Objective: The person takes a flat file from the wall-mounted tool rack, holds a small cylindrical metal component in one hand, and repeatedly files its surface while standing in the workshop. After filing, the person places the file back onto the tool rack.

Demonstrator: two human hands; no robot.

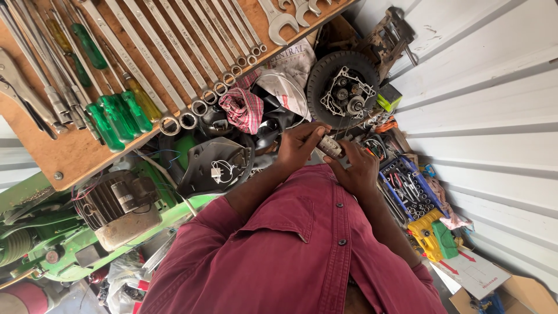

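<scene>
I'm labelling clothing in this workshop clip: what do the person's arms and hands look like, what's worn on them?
Both hands, the left hand and right hand, are bare, without gloves. The sleeves belong to a dark red buttoned shirt with a chest pocket, ending above the bare forearms.

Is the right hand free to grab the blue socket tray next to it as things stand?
Probably not right away: the right hand and the left hand both grip a small metal part. The blue socket tray lies close beside it, uncovered.
</scene>
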